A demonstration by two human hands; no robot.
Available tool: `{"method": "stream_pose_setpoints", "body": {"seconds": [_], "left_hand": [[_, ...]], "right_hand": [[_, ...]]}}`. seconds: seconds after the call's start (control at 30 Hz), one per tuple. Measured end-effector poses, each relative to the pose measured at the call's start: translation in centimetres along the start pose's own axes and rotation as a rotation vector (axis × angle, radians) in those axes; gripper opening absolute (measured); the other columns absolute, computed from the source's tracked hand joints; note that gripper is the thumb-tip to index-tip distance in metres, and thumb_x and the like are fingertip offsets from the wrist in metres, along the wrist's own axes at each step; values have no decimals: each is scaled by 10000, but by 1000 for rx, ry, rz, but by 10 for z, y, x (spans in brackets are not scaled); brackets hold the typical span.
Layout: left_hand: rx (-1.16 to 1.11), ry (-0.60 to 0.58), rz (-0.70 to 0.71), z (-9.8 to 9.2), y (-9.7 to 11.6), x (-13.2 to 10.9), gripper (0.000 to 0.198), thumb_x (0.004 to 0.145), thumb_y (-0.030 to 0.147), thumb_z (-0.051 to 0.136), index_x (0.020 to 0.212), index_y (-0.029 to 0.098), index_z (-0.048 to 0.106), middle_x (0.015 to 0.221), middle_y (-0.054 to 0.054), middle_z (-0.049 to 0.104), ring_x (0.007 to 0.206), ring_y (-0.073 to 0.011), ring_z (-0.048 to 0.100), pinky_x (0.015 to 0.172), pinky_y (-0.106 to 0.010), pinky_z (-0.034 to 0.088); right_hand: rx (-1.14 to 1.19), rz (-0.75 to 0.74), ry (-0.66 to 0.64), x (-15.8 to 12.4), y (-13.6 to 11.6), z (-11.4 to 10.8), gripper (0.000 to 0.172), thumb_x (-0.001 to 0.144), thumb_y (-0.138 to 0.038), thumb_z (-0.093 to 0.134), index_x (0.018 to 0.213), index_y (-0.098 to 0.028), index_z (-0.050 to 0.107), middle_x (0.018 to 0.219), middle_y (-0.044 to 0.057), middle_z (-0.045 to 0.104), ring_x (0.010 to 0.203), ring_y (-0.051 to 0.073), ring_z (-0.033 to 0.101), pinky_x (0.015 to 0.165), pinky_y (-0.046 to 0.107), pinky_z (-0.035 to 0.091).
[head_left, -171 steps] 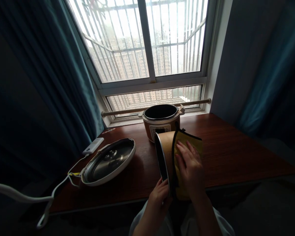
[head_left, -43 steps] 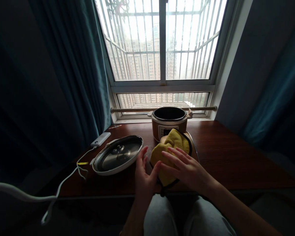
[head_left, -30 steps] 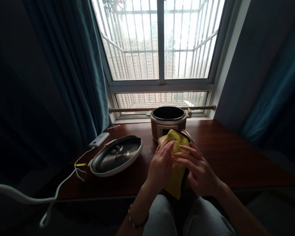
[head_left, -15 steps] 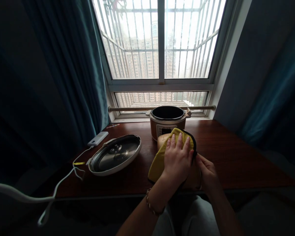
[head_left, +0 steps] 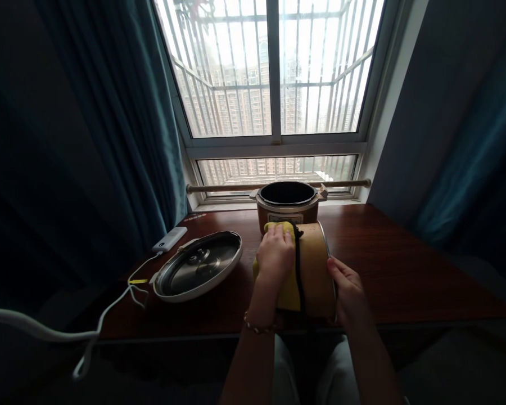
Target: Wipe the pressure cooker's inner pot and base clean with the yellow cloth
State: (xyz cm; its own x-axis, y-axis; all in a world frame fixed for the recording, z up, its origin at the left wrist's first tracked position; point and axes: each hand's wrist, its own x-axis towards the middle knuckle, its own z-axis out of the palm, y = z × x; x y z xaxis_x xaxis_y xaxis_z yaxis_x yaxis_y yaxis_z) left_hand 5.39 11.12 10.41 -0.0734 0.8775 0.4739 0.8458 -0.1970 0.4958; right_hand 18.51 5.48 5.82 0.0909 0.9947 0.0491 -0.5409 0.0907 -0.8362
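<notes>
A gold-coloured inner pot [head_left: 315,270] lies tipped on its side near the table's front edge, its metal rim toward the right. Pinched at that rim, my right hand [head_left: 349,284] has its thumb on the near side; its other fingers are partly hidden. My left hand [head_left: 275,253] presses a yellow cloth [head_left: 290,292] with dark edging against the pot's outer wall and base end, fingers curved over it. Just behind the pot stands an electric pressure cooker [head_left: 287,209] with its top off and a dark inside. The pot partly covers its front panel.
To the left, the cooker's round lid [head_left: 198,267] rests with its metal underside up. Beyond it sit a white power bank [head_left: 169,239] and a white cable [head_left: 109,306] hanging over the edge. A window [head_left: 274,84] with a rail stands behind the wooden table [head_left: 405,270].
My left hand has slid the cloth leftward along the pot, uncovering its gold wall near the rim. My right hand stays at the rim.
</notes>
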Motion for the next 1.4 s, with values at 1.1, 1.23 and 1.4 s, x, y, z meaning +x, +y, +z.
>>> {"method": "stream_pose_setpoints", "body": {"seconds": [1.1,1.23,1.4], "left_hand": [[-378,400,-136,36,-28,-64,411,901,247,361,1302,169,407,1365,-106,410,1277,-200,342,1063,-379,272],[-441,399,-150,34,-41,-62,393,895,264,389,1278,191,438,1346,-94,436,1262,-196,365,1058,-370,281],[-354,391,-71,38,-34,-67,424,894,229,382,1316,195,396,1369,-95,410,1278,-202,344,1057,-390,279]], "right_hand": [[6,155,-182,18,-9,8,314,694,-378,711,923,-168,665,841,47,689,777,188,643,631,241,500],[14,150,-241,13,-4,10,291,720,-396,685,878,-152,675,824,63,684,777,188,641,643,254,502],[20,141,-230,9,-1,18,304,716,-394,687,937,-187,660,810,41,685,750,199,642,626,269,500]]}}
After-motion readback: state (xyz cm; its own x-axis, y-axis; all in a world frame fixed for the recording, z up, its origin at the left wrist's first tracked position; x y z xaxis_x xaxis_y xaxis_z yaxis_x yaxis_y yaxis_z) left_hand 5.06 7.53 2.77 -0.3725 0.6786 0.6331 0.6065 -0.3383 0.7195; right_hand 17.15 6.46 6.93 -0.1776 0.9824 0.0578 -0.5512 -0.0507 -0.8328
